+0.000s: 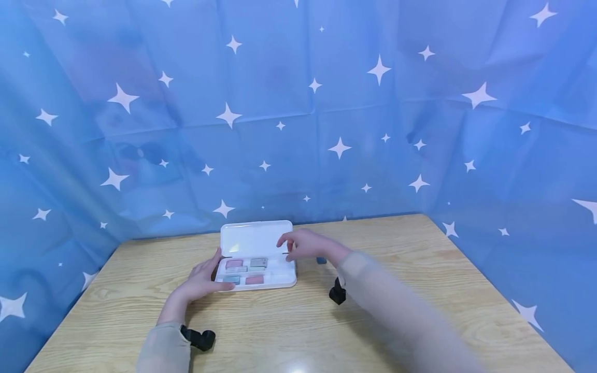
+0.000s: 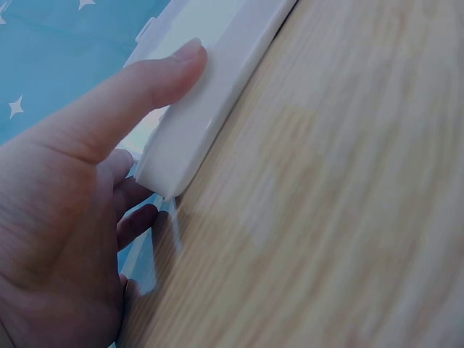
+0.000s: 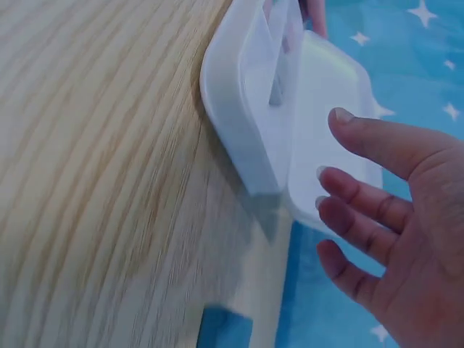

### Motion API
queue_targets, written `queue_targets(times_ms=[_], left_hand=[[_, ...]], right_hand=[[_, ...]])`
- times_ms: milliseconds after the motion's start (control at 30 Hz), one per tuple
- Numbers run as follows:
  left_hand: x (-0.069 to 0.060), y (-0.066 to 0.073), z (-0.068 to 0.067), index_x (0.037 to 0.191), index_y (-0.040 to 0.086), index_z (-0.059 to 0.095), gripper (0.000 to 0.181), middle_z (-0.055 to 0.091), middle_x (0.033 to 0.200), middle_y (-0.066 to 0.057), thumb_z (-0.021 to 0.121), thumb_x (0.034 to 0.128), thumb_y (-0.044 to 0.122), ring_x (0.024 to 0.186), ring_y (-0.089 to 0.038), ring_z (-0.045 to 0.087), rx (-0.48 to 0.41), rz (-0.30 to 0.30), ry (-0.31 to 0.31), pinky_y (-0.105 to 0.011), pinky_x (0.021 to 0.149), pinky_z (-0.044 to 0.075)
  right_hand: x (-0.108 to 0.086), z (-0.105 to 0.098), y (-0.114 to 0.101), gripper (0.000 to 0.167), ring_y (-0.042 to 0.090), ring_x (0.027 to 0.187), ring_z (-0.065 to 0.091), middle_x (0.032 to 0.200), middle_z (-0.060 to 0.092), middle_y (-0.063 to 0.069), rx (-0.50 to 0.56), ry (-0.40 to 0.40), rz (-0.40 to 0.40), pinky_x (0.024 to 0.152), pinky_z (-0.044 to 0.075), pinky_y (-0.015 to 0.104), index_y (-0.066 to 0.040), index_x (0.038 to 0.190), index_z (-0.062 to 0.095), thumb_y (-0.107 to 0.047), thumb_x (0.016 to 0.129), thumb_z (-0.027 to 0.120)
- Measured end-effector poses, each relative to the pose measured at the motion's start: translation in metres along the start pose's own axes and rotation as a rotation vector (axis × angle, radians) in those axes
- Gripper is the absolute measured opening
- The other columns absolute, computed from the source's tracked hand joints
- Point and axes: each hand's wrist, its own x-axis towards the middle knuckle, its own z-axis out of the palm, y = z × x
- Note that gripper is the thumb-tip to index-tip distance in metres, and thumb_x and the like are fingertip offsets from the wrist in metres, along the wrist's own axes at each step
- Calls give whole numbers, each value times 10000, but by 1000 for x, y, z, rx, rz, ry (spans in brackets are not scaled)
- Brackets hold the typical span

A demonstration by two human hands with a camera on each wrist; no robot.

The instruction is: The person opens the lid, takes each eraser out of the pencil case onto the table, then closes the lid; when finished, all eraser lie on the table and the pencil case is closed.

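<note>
Blue block (image 1: 321, 261) part-hidden by my loose, empty right hand (image 1: 308, 245), white case (image 1: 281, 269) gripped by left hand (image 1: 202, 277), near bench (image 1: 261, 331) far edge

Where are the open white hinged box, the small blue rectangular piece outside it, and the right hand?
Open white hinged box (image 1: 255, 240), head view: inside of lid.
Small blue rectangular piece (image 3: 225, 329), right wrist view: visible face.
Right hand (image 1: 308, 244), head view: back of hand.

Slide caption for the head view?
Left-hand grip on an open white case of small coloured pieces; right-hand grip open at its right end, wooden table below.
</note>
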Motion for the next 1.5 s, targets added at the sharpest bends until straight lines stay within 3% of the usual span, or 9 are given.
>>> queue_targets(times_ms=[267, 800, 1200, 1500], left_hand=[[-1, 1, -1, 1569, 131, 49, 1169, 137, 1572, -240, 777, 742, 523, 1394, -464, 109, 0, 0, 0, -655, 1077, 141], [-1, 2, 0, 1570, 145, 50, 1169, 139, 1578, -231, 779, 741, 527, 1393, -459, 107, -1, -8, 3, -671, 1069, 147], [-2, 3, -1, 1570, 135, 53, 1161, 148, 1574, -236, 780, 748, 515, 1391, -468, 112, 0, -6, -4, -672, 1066, 152], [-1, 2, 0, 1571, 146, 53, 1160, 142, 1578, -231, 778, 747, 521, 1397, -465, 101, -5, -10, -8, -677, 1065, 148]], right_hand=[[26, 10, -18, 417, 149, 794, 521, 1025, 625, 73, -100, -46, -58, 712, 450, 278, -166, 1283, 619, -138, 881, 727], [52, 26, -32, 444, 94, 973, 548, 1062, 605, -63, -271, -85, -106, 859, 448, 252, -259, 1272, 635, -138, 860, 746], [47, 30, -40, 478, 85, 906, 483, 1086, 540, -20, -330, -87, -69, 834, 436, 220, -312, 1293, 635, -131, 865, 744], [48, 37, -35, 486, 88, 920, 473, 1081, 512, -29, -330, -67, -88, 820, 431, 218, -343, 1302, 626, -115, 882, 720]])
